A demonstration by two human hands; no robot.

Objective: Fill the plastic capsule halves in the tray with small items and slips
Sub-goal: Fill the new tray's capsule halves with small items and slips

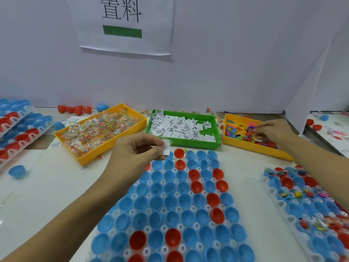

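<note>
Left hand [138,148]: pinches a white slip [166,147] with thumb and fingers
Right hand [272,130]: fingers curled in the yellow bin [251,146], picking at small toys [238,130]; grip unclear
Tray [170,210]: just under the left hand, cups look empty
Tip: drop the slip flat into one far cup

A clear plastic tray [151,181] lies flat on the table, its sockets packed with open capsule halves [171,202] — mostly blue, a scattering of red — all cup-up and bare inside. Behind it sit three bins: a yellow bin [98,151] heaped with little clear packets of coloured beads, a green bin [186,142] of white printed slips [179,127] (crumpled, overlapping), and another yellow one [251,148] holding small bright plastic toys [239,130].
</note>
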